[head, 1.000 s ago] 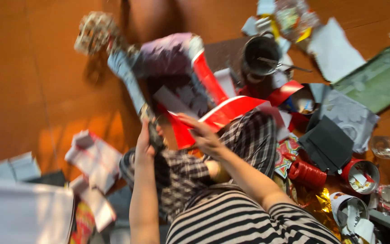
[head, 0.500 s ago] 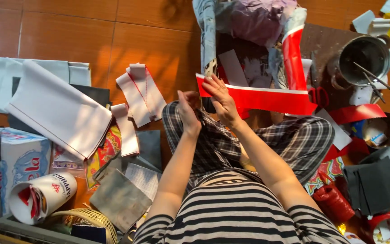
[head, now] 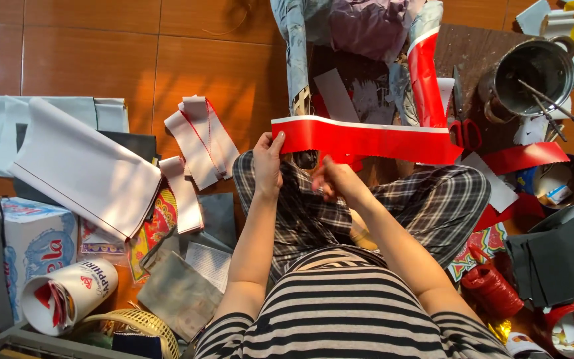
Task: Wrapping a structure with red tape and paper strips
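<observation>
1. The left hand (head: 268,166) pinches the left end of a long red paper strip with a white top edge (head: 367,138), thumb and fingers clamped on its corner
2. The right hand (head: 335,181) sits just below the strip's middle, fingers curled together; whether they grip the paper or a small tool I cannot tell
3. The strip hangs in the air above the person's lap in plaid trousers (head: 426,199), over the orange tiled floor (head: 101,60)
4. Its long axis runs left to right, nearly level, the right end dipping slightly towards the red-handled scissors (head: 463,129)
5. It looks light, thin and floppy, likely to crease or tear; holding it at both ends should keep it taut
6. A dark metal pot (head: 529,73) stands near the floor's far right corner
</observation>
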